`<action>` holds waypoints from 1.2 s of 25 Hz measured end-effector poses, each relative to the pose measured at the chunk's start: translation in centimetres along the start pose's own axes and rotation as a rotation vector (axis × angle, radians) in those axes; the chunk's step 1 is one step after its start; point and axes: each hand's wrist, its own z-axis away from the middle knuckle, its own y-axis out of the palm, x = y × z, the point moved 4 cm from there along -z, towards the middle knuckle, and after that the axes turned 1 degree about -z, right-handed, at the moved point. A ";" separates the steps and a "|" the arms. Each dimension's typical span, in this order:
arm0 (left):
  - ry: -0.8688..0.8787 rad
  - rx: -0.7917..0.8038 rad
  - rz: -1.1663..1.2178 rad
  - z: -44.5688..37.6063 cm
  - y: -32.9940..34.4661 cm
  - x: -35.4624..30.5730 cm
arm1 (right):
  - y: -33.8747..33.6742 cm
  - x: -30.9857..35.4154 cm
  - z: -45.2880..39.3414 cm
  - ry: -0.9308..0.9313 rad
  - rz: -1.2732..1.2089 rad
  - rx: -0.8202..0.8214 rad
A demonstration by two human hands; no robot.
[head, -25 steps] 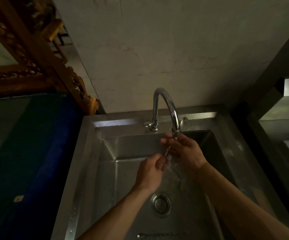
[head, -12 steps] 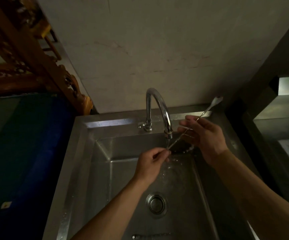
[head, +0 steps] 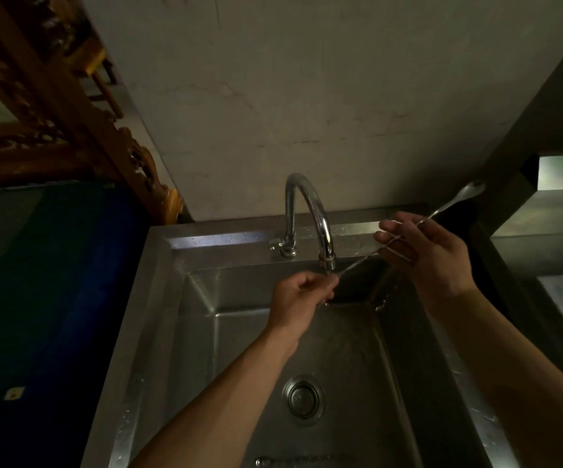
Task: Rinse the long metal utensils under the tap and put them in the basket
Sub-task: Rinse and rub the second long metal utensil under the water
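Long-handled spoon (head: 455,202) spans the running tap (head: 310,211): we pinch it with left hand (head: 302,295) and right hand (head: 428,255).

Dim, murky picture; glare on the tap (head: 310,211), edges bowed.

Both forearms are bare up to the frame's edge, with no sleeves, and the hands (head: 302,297) wear no gloves, rings or watch.
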 end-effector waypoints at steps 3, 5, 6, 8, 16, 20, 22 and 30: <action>0.026 0.011 0.016 0.3 -0.2 -0.2 | 0.2 -0.5 0.5 0.013 -0.014 -0.003; 0.046 0.003 -0.037 0.4 -0.7 -0.3 | 0.5 -0.9 0.7 0.028 -0.048 0.004; 0.051 -0.001 -0.061 0.5 -1.0 -0.4 | 0.8 -1.1 1.0 0.037 -0.056 0.019; 0.060 0.014 -0.082 1.0 -1.5 -0.6 | 1.7 -2.1 1.6 0.084 -0.067 0.037; 0.126 -0.145 -0.266 4.4 -9.2 1.1 | 7.1 -9.4 4.8 0.331 -0.067 0.145; 0.127 -0.185 -0.294 7.3 -14.6 1.6 | 6.6 -9.3 4.7 0.352 -0.182 0.020; 0.132 -0.194 -0.313 8.3 -16.5 1.8 | 6.1 -9.0 4.8 0.318 -0.118 -0.007; 0.135 -0.146 -0.340 9.5 -16.0 2.6 | 6.6 -9.2 6.1 0.328 -0.076 0.001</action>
